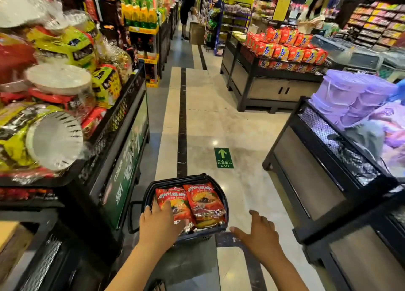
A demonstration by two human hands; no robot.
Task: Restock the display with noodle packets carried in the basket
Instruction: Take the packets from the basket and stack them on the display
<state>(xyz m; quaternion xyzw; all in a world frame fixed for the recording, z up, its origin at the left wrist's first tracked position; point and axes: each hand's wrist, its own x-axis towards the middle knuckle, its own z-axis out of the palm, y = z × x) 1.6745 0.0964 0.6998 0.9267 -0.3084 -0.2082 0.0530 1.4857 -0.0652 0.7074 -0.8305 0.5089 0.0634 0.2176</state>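
Resting left hand (158,222) on red crinkly foil noodle packets (203,200) in dark plastic basket (179,177) on floor (241,126), grip impossible to tell; right hand (259,231) splayed, empty. Probably light, soft, slippery; best pinched by crimped ends

Basket (182,177) on the aisle floor between two stands

Noodle packets (203,200) lie side by side in it, the left grip (161,220) resting on the left-hand one; the right grip (260,233) hovers just right of the near rim. A loaded display (122,119) stands left of the left grip, another stand (306,159) right of the right grip.
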